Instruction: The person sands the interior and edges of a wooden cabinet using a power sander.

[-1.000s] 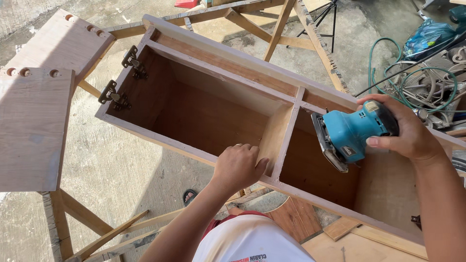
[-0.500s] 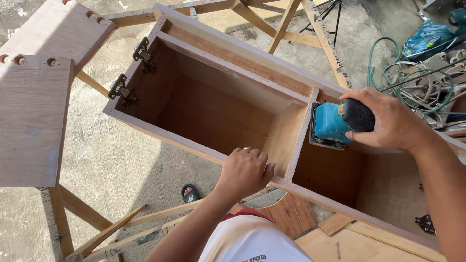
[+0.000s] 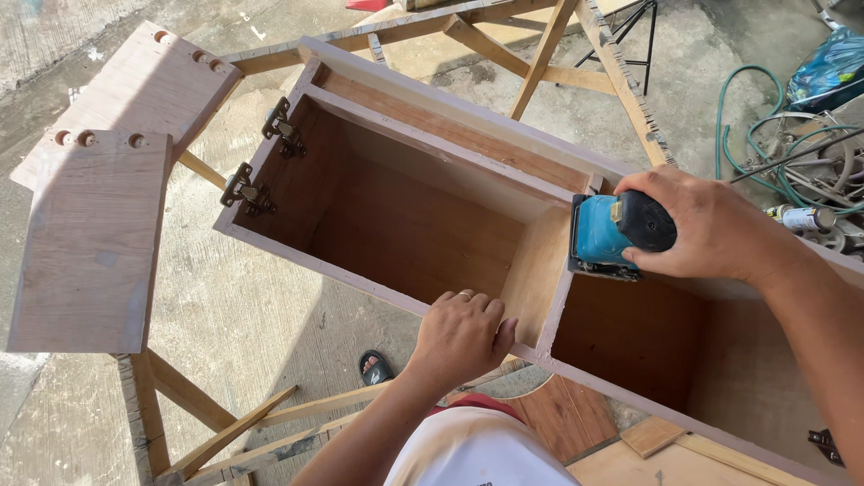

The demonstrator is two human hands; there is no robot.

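A long open wooden cabinet box (image 3: 360, 274) lies on its back on trestles, split by an upright divider panel (image 3: 540, 270). My right hand (image 3: 711, 225) grips a teal and black palm sander (image 3: 612, 236), pressed flat against the divider's right face near its top edge. My left hand (image 3: 461, 335) rests on the cabinet's near rim, fingers curled over it at the foot of the divider. Two metal hinges (image 3: 261, 157) are fixed inside the left end wall.
Two loose cabinet doors (image 3: 94, 234) with round hinge holes lie on a trestle at the left. Wooden trestle legs (image 3: 540, 54) cross behind the box. Green hose (image 3: 765, 135), a spray can (image 3: 801, 218) and a blue bag (image 3: 832, 63) clutter the right. A sandal (image 3: 375, 366) shows on the concrete floor.
My right hand brought the sander from inside the right compartment up against the divider's upper edge. My left hand stayed on the near rim. The view shifted slightly.
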